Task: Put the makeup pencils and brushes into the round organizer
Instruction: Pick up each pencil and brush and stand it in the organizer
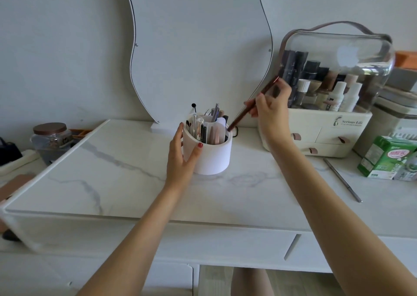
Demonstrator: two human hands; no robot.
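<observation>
A white round organizer (212, 158) stands mid-table with several pencils, brushes and tools upright in its compartments. My left hand (181, 152) wraps its left side, thumb on the front wall. My right hand (269, 107) grips a long reddish-brown makeup pencil (242, 113) held at a slant, its lower tip dipping into the organizer's right compartment. A thin grey makeup pencil (343, 179) lies loose on the table at the right.
A cream cosmetics case (320, 135) with a clear domed lid and drawers stands at the right, a green carton (385, 158) beside it. A wavy mirror (198, 47) leans on the wall behind. A lidded glass jar (51, 140) sits far left.
</observation>
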